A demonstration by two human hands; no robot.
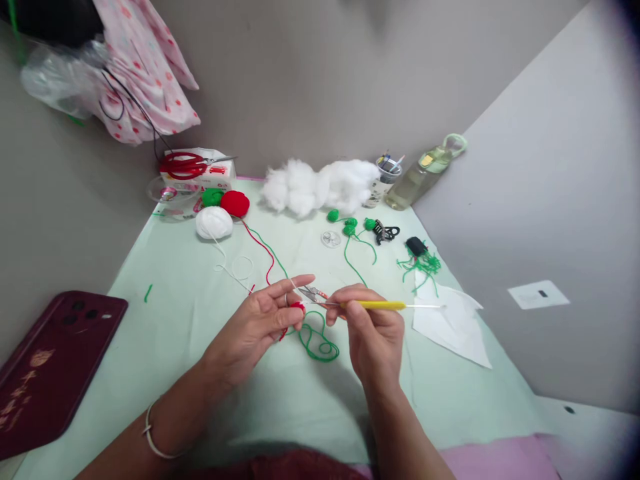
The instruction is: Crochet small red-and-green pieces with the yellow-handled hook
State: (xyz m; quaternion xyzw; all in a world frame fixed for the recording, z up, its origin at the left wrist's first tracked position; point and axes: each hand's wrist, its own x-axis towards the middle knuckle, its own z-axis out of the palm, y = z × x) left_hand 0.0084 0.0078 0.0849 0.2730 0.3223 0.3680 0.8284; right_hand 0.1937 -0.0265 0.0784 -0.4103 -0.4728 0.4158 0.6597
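My left hand pinches a small red crochet piece between thumb and fingers, its index finger stretched out with white yarn running over it. In my right hand is a crochet hook with a yellow handle, its metal tip pointing left at the red piece. Whether the tip is inside a stitch I cannot tell. Small thread snips lie just behind the fingertips, partly hidden. Below the hands a loose coil of green yarn rests on the table. White yarn leads back to a white ball.
Behind are a red yarn ball, white stuffing, green crocheted pieces, a black claw clip and a water bottle. Red-handled scissors lie on a box. White paper is right; a dark red phone is left.
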